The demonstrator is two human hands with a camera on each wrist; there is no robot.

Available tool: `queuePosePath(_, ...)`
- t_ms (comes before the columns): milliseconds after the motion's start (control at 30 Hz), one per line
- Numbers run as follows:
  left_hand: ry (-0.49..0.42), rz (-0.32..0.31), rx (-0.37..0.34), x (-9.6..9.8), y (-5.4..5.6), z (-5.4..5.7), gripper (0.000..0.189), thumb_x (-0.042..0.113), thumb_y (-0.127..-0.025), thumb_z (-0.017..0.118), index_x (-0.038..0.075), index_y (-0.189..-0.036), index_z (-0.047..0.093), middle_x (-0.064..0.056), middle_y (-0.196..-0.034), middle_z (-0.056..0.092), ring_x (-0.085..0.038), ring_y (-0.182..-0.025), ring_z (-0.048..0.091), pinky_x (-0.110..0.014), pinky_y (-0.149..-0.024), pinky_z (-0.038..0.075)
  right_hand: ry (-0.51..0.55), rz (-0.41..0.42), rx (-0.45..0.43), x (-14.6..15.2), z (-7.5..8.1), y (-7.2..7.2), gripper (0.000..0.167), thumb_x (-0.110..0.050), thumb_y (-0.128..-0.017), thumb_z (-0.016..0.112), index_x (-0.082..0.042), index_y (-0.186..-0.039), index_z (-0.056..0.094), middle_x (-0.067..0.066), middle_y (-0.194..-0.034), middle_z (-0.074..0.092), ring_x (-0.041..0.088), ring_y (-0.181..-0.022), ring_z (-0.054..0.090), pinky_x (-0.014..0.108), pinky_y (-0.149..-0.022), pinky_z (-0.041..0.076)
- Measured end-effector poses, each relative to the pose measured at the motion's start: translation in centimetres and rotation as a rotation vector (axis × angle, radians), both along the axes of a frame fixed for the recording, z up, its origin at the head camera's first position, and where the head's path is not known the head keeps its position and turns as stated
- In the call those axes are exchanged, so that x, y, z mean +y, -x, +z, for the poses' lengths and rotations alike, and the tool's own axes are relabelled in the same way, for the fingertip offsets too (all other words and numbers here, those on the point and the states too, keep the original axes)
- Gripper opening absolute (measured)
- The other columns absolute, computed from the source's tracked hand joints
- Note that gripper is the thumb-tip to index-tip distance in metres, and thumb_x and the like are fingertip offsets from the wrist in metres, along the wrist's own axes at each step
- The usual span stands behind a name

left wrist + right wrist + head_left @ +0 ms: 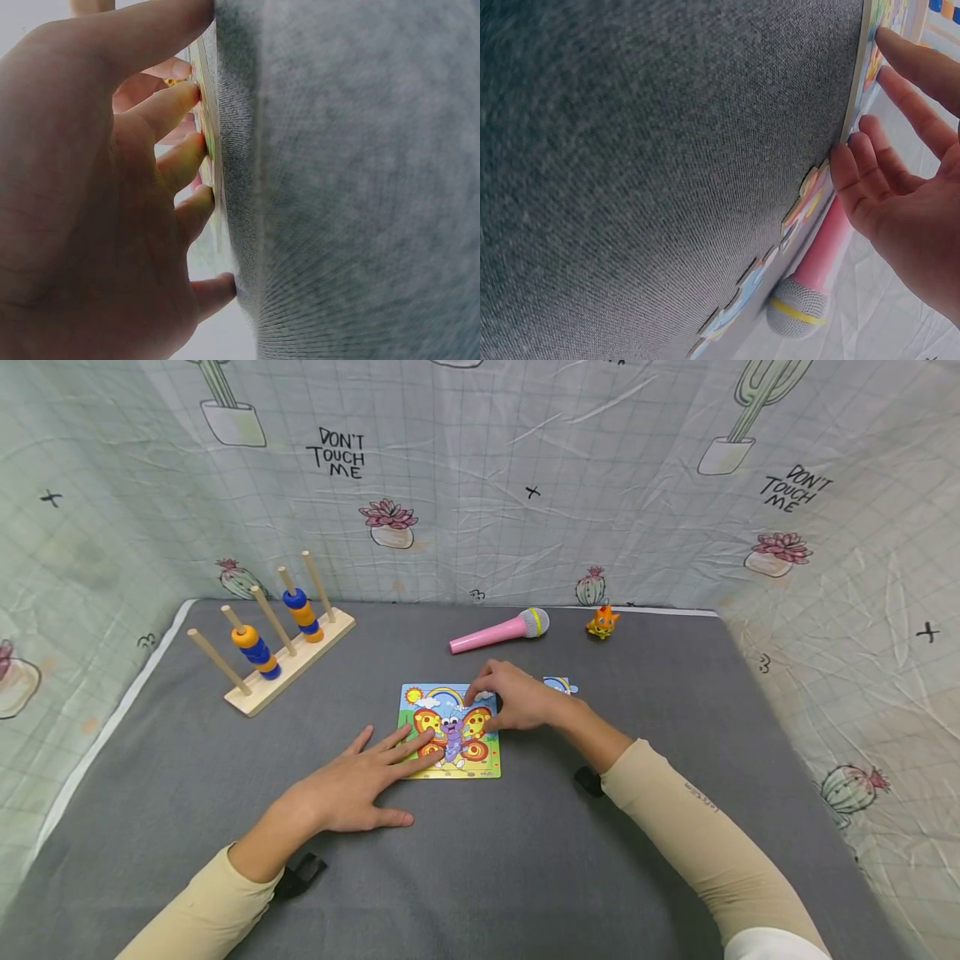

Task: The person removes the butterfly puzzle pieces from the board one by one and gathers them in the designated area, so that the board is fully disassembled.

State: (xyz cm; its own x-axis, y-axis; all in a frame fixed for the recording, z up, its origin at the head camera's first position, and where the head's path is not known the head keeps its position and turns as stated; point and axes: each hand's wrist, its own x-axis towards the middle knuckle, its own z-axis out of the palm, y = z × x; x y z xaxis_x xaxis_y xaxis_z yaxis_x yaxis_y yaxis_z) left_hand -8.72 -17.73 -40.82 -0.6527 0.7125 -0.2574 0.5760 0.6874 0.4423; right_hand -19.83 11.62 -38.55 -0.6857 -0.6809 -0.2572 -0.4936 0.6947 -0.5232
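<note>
Gray cloth [495, 877] lies under a butterfly puzzle [453, 739]. The left hand [352, 789] rests on the puzzle's left side, fingers spread; the right hand [521, 697] touches its right side, thumb and forefinger apart. Loose pieces [558, 683] lie farther right, a pink microphone [491, 633] on the far side.

This is a makeshift curtained-off space: cactus-printed cloth [465, 460] surrounds a grey-covered table [480, 885] from nine through three o'clock.

Left hand [352, 789] and right hand [519, 695] are uncovered; beige left sleeve [202, 906] and right sleeve [686, 831] are worn, the latter marked with dark lettering [701, 797] and edged by white cloth [772, 945]. Black wrist devices [300, 875] are worn.
</note>
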Motion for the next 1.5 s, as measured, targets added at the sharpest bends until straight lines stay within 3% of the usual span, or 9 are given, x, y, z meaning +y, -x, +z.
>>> queuePosePath(833,-0.004,-0.003,0.004,0.04,-0.11,-0.05,0.088,0.053,-0.092,0.075,0.037,-0.165,0.029,0.005,-0.176,0.016,-0.034,-0.163,0.010,-0.078,-0.120,0.008,0.039,-0.027,0.040,-0.33,-0.29,-0.45,0.039,-0.014,-0.079,0.091,-0.015,-0.116,0.076,0.011,-0.125,0.060,0.027,-0.117,0.054,0.045,-0.102,0.047)
queuePosePath(1167,0.001,-0.002,0.009,0.05,-0.20,-0.07,0.089,0.054,-0.091,0.075,0.036,-0.165,0.029,0.005,-0.176,0.016,-0.034,-0.163,0.010,-0.077,-0.121,0.008,0.036,-0.055,0.056,-0.43,-0.52,-0.35,0.063,-0.011,-0.083,0.086,-0.014,-0.141,0.062,0.011,-0.124,0.061,0.028,-0.116,0.057,0.047,-0.102,0.047)
queuePosePath(1500,-0.007,0.001,0.012,0.13,-0.23,-0.10,0.088,0.053,-0.091,0.076,0.036,-0.165,0.030,0.004,-0.176,0.017,-0.035,-0.163,0.011,-0.078,-0.121,0.008,0.036,-0.070,0.086,-0.58,-0.31,-0.09,0.050,-0.006,-0.084,0.083,-0.011,-0.132,0.071,0.012,-0.113,0.060,0.023,-0.093,0.056,0.034,-0.083,0.048)
